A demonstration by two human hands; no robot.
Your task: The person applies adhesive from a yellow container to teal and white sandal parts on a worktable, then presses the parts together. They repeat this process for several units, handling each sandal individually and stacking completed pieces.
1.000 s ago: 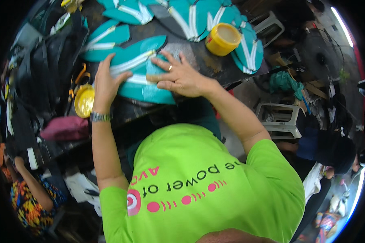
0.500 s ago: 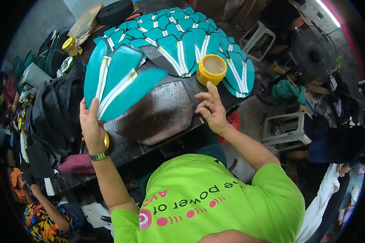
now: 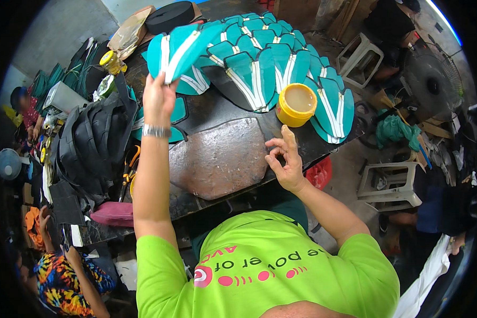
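My left hand [image 3: 160, 98] is raised over the far left of the table. It pinches the lower end of a teal panel [image 3: 188, 40] with white strips along it. Rows of similar teal panels with white strips in a V [image 3: 249, 79] overlap on the far side of the table. My right hand [image 3: 289, 167] hovers at the right end of a worn brown board [image 3: 217, 159]. It holds nothing; the index finger is stretched out with a pale coating on its tip, the others loosely bent. Just beyond it stands an open yellow tub [image 3: 297, 108] of cloudy tan paste.
Left of the board lie a black material stack [image 3: 93, 148], orange-handled scissors [image 3: 130, 164] and a maroon pouch [image 3: 113, 213]. A black roll [image 3: 169, 17] is at the back. To the right are plastic stools [image 3: 389, 183] and a fan [image 3: 432, 71]. Another person [image 3: 63, 283] is at lower left.
My left hand has carried the teal panel away from me, from beside the board to the far rows. My right hand stays near the tub, holding nothing. The view has shifted slightly.
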